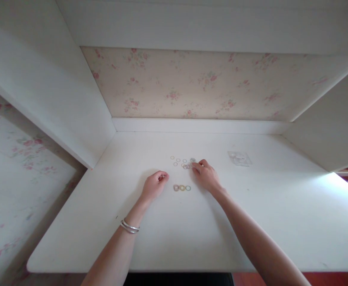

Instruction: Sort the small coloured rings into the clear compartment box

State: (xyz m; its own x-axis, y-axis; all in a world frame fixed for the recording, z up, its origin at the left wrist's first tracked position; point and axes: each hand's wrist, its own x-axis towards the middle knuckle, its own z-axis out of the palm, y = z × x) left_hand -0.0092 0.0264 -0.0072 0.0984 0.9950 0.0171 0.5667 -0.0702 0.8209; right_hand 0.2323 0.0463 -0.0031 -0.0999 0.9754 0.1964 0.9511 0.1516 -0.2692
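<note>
Several thin coloured rings [178, 160] lie loosely scattered on the white desk, some overlapping. Nearer to me, three small groups of rings [182, 188] sit side by side in a row, in pinkish, yellow and greenish tones. My left hand [155, 185] rests left of these groups with its fingers curled closed; whatever is inside them is too small to name. At the right edge of the scattered rings, my right hand [206, 175] has its thumb and index finger close together, the fingertips by the overlapping rings. Whether a ring is between them I cannot make out.
The white desk [191, 234] has a raised strip and floral wallpaper [174, 95] behind it. A clear plastic packet or box [239, 158] lies to the right. White panels [51, 79] stand at both sides, with a shelf overhead.
</note>
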